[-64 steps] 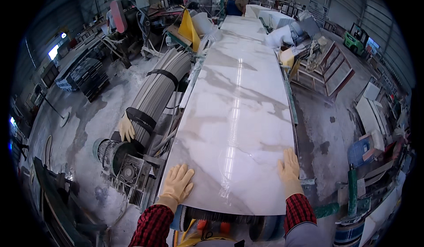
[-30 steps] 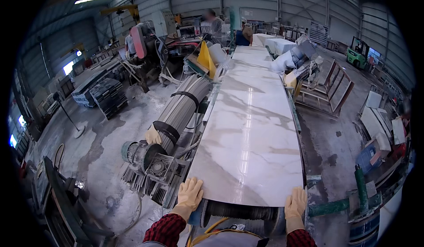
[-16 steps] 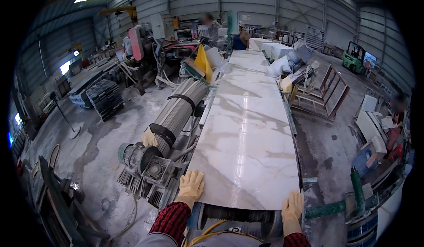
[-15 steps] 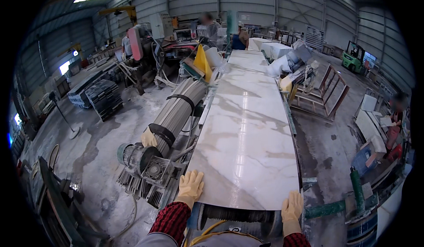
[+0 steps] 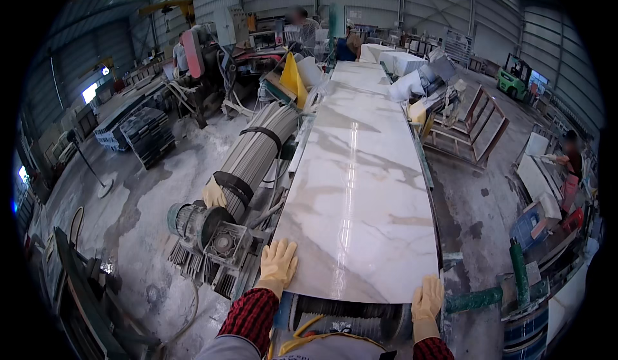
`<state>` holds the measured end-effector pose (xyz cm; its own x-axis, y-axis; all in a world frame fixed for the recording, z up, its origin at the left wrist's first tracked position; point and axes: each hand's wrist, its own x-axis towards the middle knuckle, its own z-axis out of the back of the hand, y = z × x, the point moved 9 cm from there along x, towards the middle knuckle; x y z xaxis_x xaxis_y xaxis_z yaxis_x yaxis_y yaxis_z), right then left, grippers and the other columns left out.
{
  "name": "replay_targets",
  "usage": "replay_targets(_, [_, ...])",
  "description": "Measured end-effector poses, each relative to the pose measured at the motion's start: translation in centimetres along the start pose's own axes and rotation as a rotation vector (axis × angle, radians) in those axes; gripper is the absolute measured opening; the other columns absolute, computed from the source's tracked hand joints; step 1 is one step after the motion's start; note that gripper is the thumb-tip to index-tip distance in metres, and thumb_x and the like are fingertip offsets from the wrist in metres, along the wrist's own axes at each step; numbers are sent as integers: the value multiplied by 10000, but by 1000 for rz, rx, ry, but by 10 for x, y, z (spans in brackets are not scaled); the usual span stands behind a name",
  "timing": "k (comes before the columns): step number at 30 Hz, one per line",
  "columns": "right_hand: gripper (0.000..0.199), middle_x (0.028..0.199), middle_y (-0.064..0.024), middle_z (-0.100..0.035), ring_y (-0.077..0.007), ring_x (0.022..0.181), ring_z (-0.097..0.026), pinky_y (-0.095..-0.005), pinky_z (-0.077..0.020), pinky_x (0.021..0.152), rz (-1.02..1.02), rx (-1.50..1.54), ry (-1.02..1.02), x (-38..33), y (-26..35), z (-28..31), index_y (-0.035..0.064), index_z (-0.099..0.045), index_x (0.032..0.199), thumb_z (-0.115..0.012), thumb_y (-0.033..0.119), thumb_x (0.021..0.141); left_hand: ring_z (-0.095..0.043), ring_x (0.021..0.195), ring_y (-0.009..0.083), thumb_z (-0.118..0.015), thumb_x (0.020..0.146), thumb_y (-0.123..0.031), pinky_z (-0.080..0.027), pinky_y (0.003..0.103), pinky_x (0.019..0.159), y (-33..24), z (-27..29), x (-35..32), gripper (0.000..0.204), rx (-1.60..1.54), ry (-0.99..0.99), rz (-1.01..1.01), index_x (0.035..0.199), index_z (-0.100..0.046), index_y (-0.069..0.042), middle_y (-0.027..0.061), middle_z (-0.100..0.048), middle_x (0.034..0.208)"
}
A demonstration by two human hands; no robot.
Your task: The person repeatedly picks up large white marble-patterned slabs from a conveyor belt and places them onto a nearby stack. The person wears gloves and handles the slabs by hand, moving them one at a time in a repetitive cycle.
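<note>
A long, glossy white stone slab [image 5: 360, 192] with grey-beige veins stretches away from me along a conveyor [image 5: 344, 313], whose dark belt and roller show below the slab's near edge. My left hand [image 5: 279, 263], in a pale yellow rubber glove, lies at the near left corner with fingers stretched out and touching the slab. At the near right corner, my right hand [image 5: 427, 299], gloved alike, rests against the edge with its fingers extended. Neither hand is wrapped round anything. Red-and-black checked sleeves cover both forearms.
Left of the conveyor stand a motor [image 5: 193, 223] and a strapped bundle of strips [image 5: 261, 144] with a loose glove [image 5: 214, 194] on it. A green pipe [image 5: 473, 300] juts out at right, near a metal rack [image 5: 467, 131]. Other people work at the far end and far right.
The view has tipped down slightly, so the background sits higher. Both hands stay at the slab's near corners. The person at far right has straightened and reaches toward a pale block.
</note>
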<state>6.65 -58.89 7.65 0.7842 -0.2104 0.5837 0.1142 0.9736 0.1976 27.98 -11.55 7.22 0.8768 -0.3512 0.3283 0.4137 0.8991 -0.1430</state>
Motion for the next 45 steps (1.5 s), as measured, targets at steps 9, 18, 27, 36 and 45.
replay_targets(9, [329,1411,-304,-716,-552,1299,-639,-647,-503,1163,46,-29,-46,-11,-6,-4,-43,-718,1357,-677,112,1069,-567,1496,375,-744,1106,-361,-431,593,1250,-5,9,-2,507,97,-132,-52,1576,-678,-182,118,-648,1597])
replay_targets(18, [337,1433,-323,-730,-565,1319,-641,-656,-499,1194,61,-37,-72,-18,-8,-6,-50,-737,1360,-681,123,1077,-579,1501,394,-738,1111,-362,-425,612,1279,-5,8,-5,510,78,-111,-50,1577,-679,-164,136,-659,1590])
replay_targets(27, [330,1414,-314,-730,-561,1287,-640,-657,-502,1177,45,-43,-57,-19,-7,-2,-43,-739,1337,-679,139,1068,-584,1510,404,-760,1094,-310,-446,558,1304,-15,20,0,512,-33,-69,-193,1572,-678,-147,162,-654,1589])
replay_targets(36, [312,1381,-305,-715,-554,1253,-630,-645,-502,1140,53,-65,-92,-20,1,6,-20,-731,1323,-649,134,1064,-586,1512,373,-763,1107,-302,-443,546,1295,-17,23,12,485,-25,-50,-245,1561,-687,-150,140,-654,1593])
replay_targets(45, [358,1486,-319,-717,-554,1351,-637,-642,-483,1209,-79,5,2,-26,-4,4,-24,-751,1404,-631,136,1108,-563,1544,406,-719,1141,-299,-411,568,1333,-13,24,15,492,-89,-38,-265,1605,-665,-145,158,-638,1632])
